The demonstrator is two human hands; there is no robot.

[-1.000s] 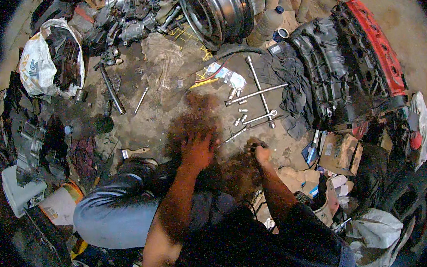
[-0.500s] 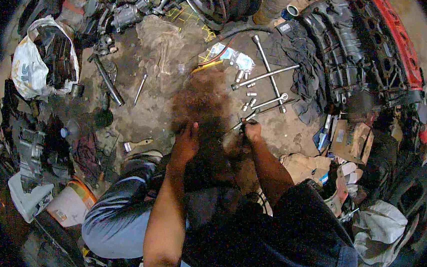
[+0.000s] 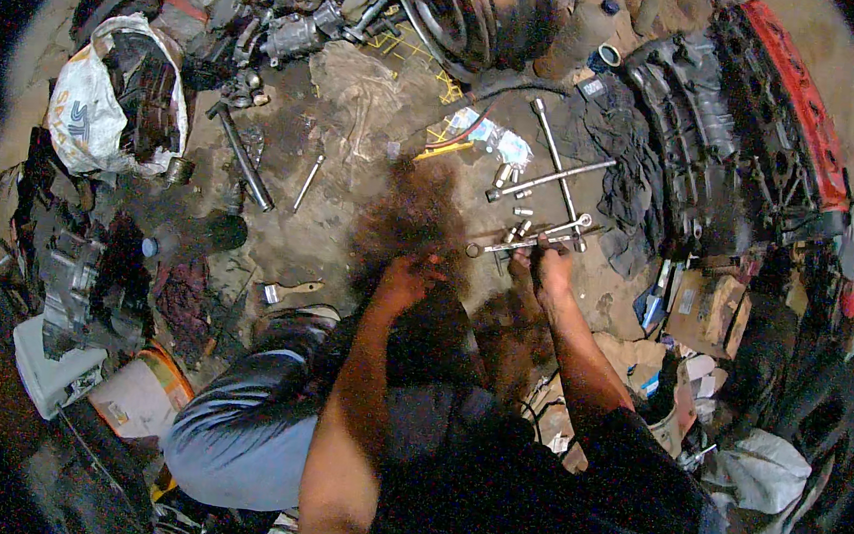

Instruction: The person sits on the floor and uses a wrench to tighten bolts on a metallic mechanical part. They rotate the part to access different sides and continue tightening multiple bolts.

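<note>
My right hand [image 3: 552, 271] is at the group of tools right of centre, fingers closed on a long ring spanner [image 3: 497, 247]. The ring end sticks out left of the fingers; my hand covers part of the shaft. Just beyond lies another spanner [image 3: 583, 220], its ring end by the foot of a cross-shaped wheel wrench [image 3: 546, 180]. Several small shiny sockets [image 3: 522, 212] lie beside these tools. My left hand [image 3: 408, 282] hangs in front of my lap with fingers apart, holding nothing I can see, at the near edge of a blurred reddish-brown patch [image 3: 412, 206].
A slim ratchet-like tool [image 3: 308, 183], a dark metal bar [image 3: 243, 160] and a paintbrush [image 3: 293, 291] lie left on the floor. A wheel rim [image 3: 457, 18] stands at the back. Engine parts [image 3: 688, 137] line the right. A white sack [image 3: 72, 124] and a bucket [image 3: 141, 395] are left.
My right hand has moved right and forward to the tools, and the spanner's ring end now shows left of it. My left hand's fingers have spread. The whole view has shifted slightly.
</note>
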